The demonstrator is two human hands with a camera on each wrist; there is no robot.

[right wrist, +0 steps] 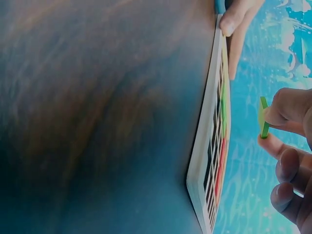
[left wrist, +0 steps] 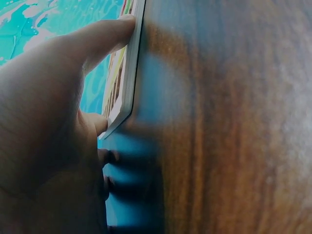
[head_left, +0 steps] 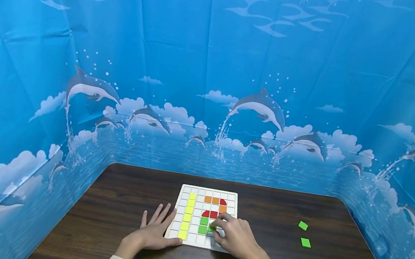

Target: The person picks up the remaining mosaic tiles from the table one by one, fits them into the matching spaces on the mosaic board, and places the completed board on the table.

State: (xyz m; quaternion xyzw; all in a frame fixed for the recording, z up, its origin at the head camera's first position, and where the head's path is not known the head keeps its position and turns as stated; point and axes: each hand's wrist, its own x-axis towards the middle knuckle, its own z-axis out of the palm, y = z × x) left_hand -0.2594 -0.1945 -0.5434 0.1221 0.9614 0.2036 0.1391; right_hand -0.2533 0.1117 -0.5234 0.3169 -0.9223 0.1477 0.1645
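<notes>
A white grid board (head_left: pixel 212 244) lies on the table, bearing a column of yellow tiles (head_left: pixel 189 210), orange tiles (head_left: pixel 208 199), red tiles (head_left: pixel 213 215), some with a rounded edge, and green tiles (head_left: pixel 204 221). My left hand (head_left: pixel 155 230) rests at the board's near left corner, fingers spread and straight; its thumb touches the board's rim (left wrist: pixel 130 73) in the left wrist view. Over the board, my right hand (head_left: pixel 237 234) pinches a green square tile (right wrist: pixel 264 118) between thumb and finger. In the right wrist view that tile is apart from the board, and the other fingers are curled.
Two loose green tiles (head_left: pixel 303 225) lie on the dark wooden table (head_left: pixel 267 212) to the right of the board. A blue curtain (head_left: pixel 204 155) printed with dolphins surrounds the table at the back and sides.
</notes>
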